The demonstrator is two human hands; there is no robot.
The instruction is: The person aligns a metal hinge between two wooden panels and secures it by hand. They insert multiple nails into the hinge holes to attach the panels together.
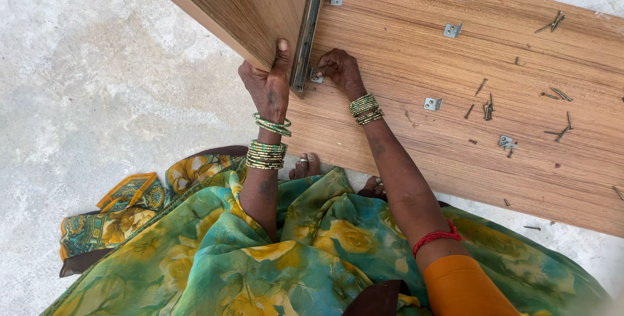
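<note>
Upright panel [250, 11] gripped by left hand [268, 85]; right hand [339, 69] pinches a corner bracket [316, 78] at its base; screwing likely comes next.

— From my feed, what's the ground like?

— I see a pale grey concrete floor [97, 95], rough and blotchy, with lighter and darker patches. It fills the whole left side and shows again in the top right corner and along the lower right edge.

— Any walls, windows or furniture?

— None that I can see; the camera looks straight down.

— And the light?

— Even, soft daylight, I'd say. I can't make out any hard shadows on the floor.
</note>
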